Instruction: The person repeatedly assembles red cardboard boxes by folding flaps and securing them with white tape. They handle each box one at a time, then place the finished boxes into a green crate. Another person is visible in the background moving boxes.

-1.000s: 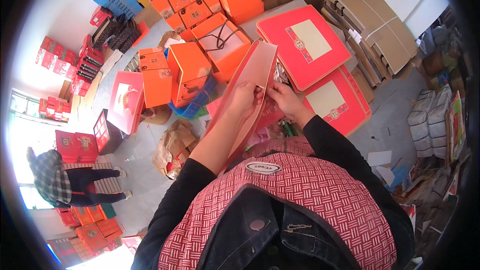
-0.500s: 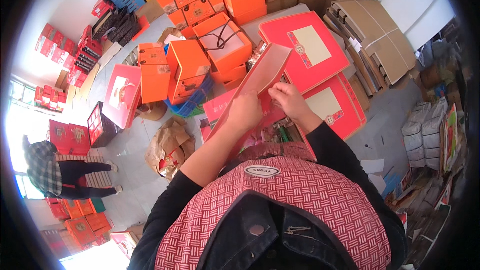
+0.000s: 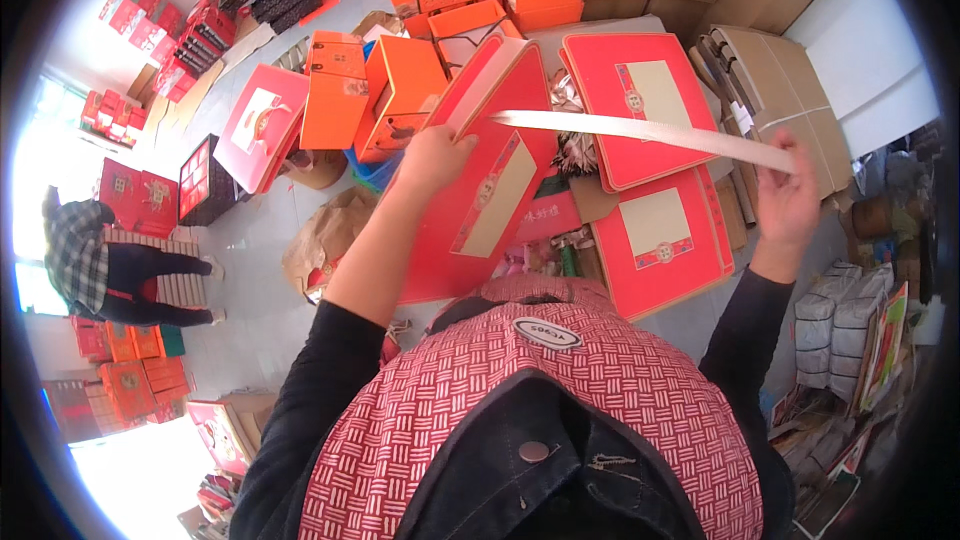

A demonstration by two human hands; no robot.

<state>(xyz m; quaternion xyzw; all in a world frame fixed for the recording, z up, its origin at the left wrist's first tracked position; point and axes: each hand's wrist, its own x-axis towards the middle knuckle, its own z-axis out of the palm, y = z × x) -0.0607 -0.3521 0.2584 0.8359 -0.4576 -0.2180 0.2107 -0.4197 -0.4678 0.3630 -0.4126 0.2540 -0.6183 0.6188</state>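
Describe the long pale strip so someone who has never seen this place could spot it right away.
Start at the work surface covered with flat red box lids with cream panels. Above them, the pale strip stretches from the red box under the left hand across to the right hand, which pinches its far end. It is the only long, thin, whitish band among broad red and orange boxes.

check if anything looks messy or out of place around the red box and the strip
Nothing looks damaged on the red box or the white strip. The odd spot is a crumpled brown paper bag lying loose on the floor beside the left arm.
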